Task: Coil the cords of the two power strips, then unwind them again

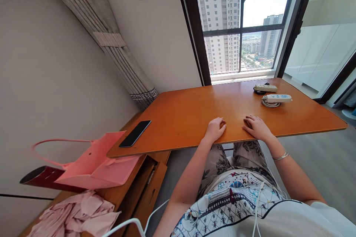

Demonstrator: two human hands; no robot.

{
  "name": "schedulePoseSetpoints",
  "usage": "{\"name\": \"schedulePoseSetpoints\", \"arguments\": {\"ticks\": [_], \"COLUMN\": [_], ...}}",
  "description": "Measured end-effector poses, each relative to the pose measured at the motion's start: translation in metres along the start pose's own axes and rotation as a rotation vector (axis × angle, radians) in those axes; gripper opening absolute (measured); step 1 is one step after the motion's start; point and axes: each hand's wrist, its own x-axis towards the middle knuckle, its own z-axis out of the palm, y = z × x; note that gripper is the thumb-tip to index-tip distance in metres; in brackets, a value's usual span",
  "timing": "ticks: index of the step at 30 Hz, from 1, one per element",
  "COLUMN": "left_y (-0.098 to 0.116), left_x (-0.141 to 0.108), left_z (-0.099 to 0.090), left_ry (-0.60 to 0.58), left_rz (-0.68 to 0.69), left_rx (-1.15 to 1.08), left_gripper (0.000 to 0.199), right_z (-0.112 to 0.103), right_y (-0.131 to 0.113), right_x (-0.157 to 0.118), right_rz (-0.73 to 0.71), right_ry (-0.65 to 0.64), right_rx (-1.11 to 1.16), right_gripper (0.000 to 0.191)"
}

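Note:
My left hand (215, 129) rests on the orange-brown wooden tabletop (183, 114) near its front edge. Its fingers are loosely bent, with the thumb apart, and it holds nothing. To its right, my right hand (258, 127) lies palm down on the same edge, fingers and thumb apart, also without anything in it. Beyond my right hand are a white power strip (278, 98) with its cord coiled beside it and a cream power strip (265, 88) with a black cord. A dark-screened smartphone (135, 133) lies at the tabletop's left end, away from both hands.
At the left, a pink bag (97, 163) and a dark red cylindrical object (50, 177) sit by a wooden cabinet (150, 185). Crumpled pink cloth (75, 213) lies below them. A window (241, 29) and a tied curtain (119, 52) stand behind the table.

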Motion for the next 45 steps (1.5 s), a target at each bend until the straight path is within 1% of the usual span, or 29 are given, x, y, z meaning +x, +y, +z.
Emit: {"name": "schedulePoseSetpoints", "arguments": {"ticks": [14, 35, 42, 45], "left_y": [0.002, -0.003, -0.003, -0.003], "left_x": [-0.001, -0.002, -0.002, -0.001], "left_z": [-0.001, 0.002, 0.002, 0.003], "left_ry": [0.001, 0.016, 0.016, 0.016], "left_rz": [0.005, 0.035, 0.034, 0.037], "left_rx": [-0.022, -0.050, -0.050, -0.046], "left_gripper": [0.019, 0.019, 0.018, 0.018], "right_z": [-0.004, 0.003, 0.003, 0.004], "right_y": [-0.002, 0.005, 0.009, 0.015], "right_x": [-0.001, 0.000, 0.000, 0.001], "right_rz": [0.013, -0.035, -0.059, -0.058], "right_ry": [-0.014, 0.044, 0.057, 0.058], "right_rx": [0.015, 0.021, 0.096, 0.241], "right_gripper": [0.049, 0.046, 0.043, 0.044]}}
